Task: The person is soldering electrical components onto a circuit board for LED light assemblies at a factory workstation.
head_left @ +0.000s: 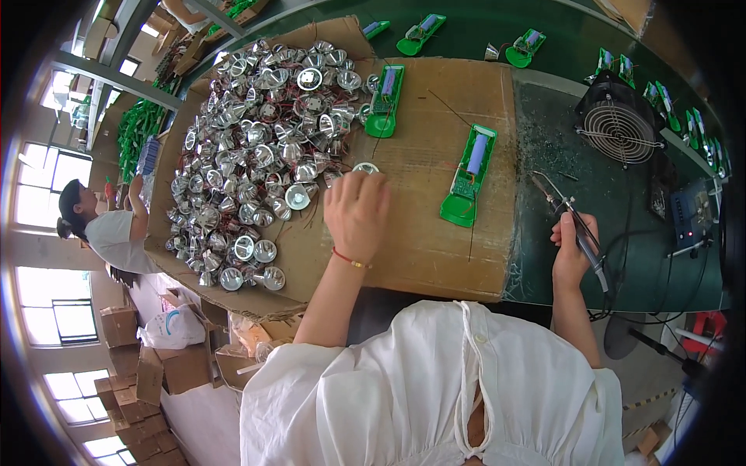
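Note:
My left hand [357, 213] is closed at the right edge of the heap of reflectors, its fingers bent down. A silver lamp reflector [365, 167] shows just beyond the fingertips and seems gripped by them; the grip itself is hidden. My right hand [573, 241] is closed around a soldering iron [592, 260] with a thin metal guide fixed along it, its tip pointing up and left. Between my hands, an opened green housing [468, 182] with a blue-violet battery cell, a circuit board and loose wires lies on the cardboard [435, 256]. A second such housing [386, 105] lies farther left.
A large cardboard box [299, 291] holds many silver reflectors with wires [264, 155]. At right are a black fan [618, 128] with a wire grille and a dark box-shaped unit [690, 217]. Several green housings [525, 48] line the far edge. Another person [116, 233] is at left.

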`<action>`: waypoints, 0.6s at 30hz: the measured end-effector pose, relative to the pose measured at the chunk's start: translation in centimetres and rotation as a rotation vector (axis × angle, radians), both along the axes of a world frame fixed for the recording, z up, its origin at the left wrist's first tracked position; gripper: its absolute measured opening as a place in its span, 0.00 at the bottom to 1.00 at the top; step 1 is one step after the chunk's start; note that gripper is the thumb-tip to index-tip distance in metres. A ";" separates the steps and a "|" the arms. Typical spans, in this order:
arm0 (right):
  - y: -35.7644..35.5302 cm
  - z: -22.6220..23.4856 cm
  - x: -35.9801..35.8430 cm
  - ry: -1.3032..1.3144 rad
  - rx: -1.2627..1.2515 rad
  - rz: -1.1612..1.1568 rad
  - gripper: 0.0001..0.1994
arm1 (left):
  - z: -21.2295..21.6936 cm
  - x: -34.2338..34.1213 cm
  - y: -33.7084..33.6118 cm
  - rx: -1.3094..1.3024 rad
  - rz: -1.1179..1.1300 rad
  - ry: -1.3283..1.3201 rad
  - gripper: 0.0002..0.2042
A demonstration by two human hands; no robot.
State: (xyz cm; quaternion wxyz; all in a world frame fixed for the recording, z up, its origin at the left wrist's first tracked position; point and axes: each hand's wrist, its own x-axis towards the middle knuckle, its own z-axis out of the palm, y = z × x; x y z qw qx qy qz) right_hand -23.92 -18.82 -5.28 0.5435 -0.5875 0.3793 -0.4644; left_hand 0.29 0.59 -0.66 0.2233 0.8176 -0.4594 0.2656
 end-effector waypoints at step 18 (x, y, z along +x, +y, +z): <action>0.2 -0.1 0.1 -0.015 -0.005 0.027 0.08 | -1.3 4.7 -0.6 0.087 0.295 0.417 0.09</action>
